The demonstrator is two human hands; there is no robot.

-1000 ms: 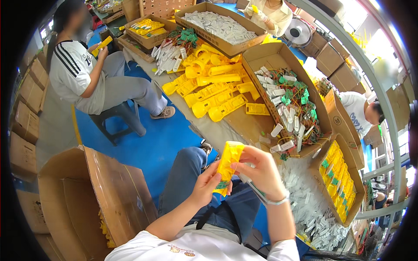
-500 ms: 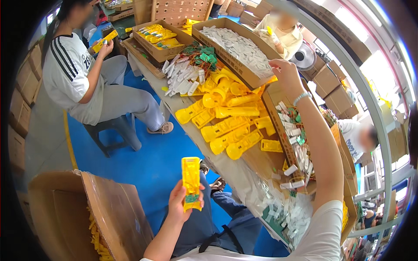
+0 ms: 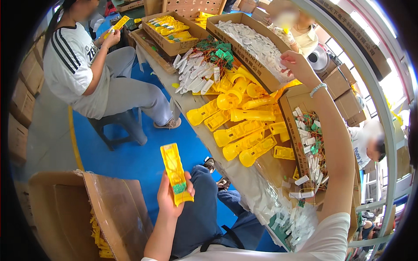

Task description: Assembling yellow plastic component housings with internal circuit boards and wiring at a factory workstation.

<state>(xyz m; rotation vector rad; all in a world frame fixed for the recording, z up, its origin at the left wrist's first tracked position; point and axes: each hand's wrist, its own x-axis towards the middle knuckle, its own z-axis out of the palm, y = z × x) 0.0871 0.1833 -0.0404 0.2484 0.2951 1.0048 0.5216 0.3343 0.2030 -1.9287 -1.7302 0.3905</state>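
Both hands are well apart. At 7 o'clock from the middle of the view, the left hand (image 3: 169,203) curls its fingers around the lower part of a long yellow plastic housing (image 3: 172,163), hollow side showing and far end pointing between 11 and 12; a small green circuit board (image 3: 179,188) sits in it near the grip. At 2 o'clock the right hand (image 3: 297,67) has its fingers bent at the near end of a long brown cardboard box (image 3: 237,48) heaped with small white plastic pieces (image 3: 250,37); whether it pinches one, I cannot tell. Toward 3 o'clock, loose yellow plastic housings (image 3: 244,132) lie on the bench (image 3: 233,176), beside a second cardboard box (image 3: 289,130) of white pieces, thin wires and green boards. At 8 o'clock stands a large brown carton (image 3: 122,209); at 10, a seated co-worker (image 3: 76,65) holds another yellow housing (image 3: 118,25).
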